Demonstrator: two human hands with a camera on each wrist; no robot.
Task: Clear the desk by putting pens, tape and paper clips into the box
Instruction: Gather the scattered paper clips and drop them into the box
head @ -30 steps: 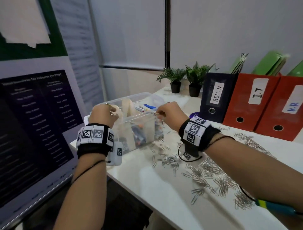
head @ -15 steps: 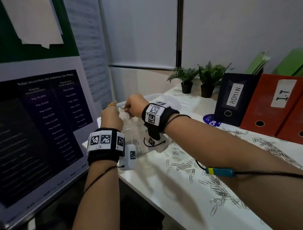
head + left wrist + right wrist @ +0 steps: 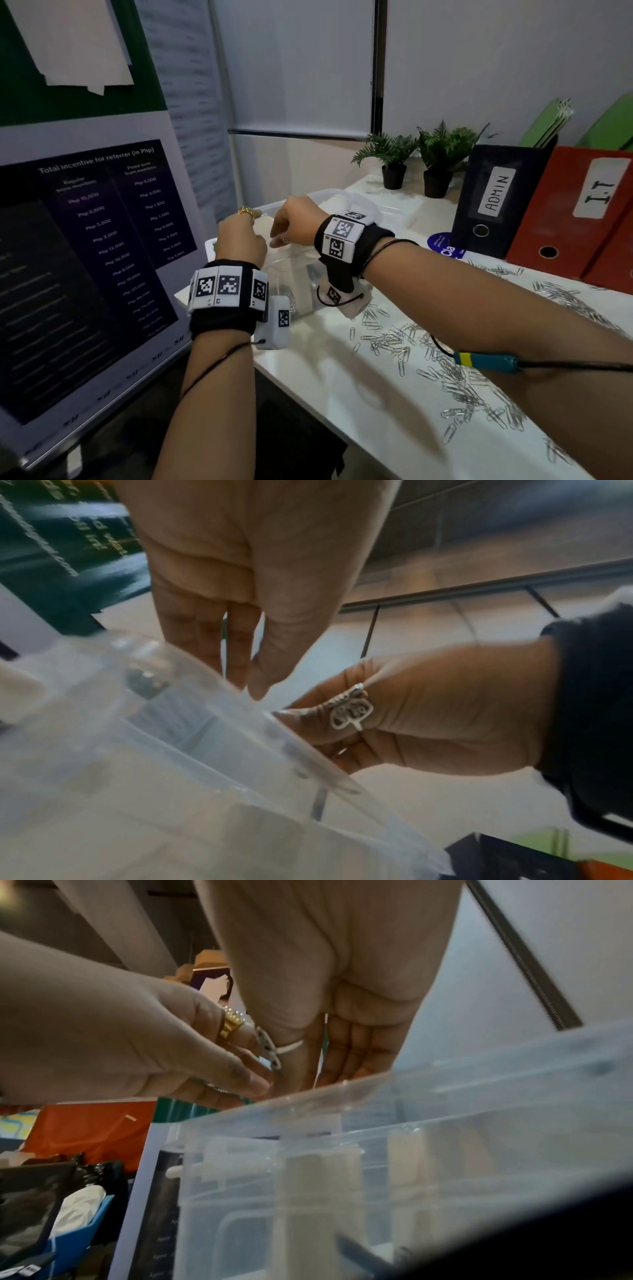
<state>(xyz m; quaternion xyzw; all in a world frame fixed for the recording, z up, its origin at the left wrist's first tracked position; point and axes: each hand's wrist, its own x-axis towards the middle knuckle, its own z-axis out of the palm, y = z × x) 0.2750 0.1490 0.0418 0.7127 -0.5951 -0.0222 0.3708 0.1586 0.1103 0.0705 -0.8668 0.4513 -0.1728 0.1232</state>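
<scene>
White desk [image 3: 325, 387] at lower right, paper clips [image 3: 459, 380] scattered; your left hand [image 3: 239, 236] and right hand [image 3: 294, 222] hover over the clear box [image 3: 301, 291] mid-frame, fingers hanging loose, holding nothing visible.

Clear box [image 3: 301, 287], silver paper clips [image 3: 455, 373], red binders [image 3: 565, 222].

Two hands, left [image 3: 241, 238] and right [image 3: 296, 222], over one clear box [image 3: 301, 291]; paper clips [image 3: 455, 377] too many to count on the desk [image 3: 325, 387]; two potted plants [image 3: 416, 154]; three binders [image 3: 534, 209] visible.
</scene>
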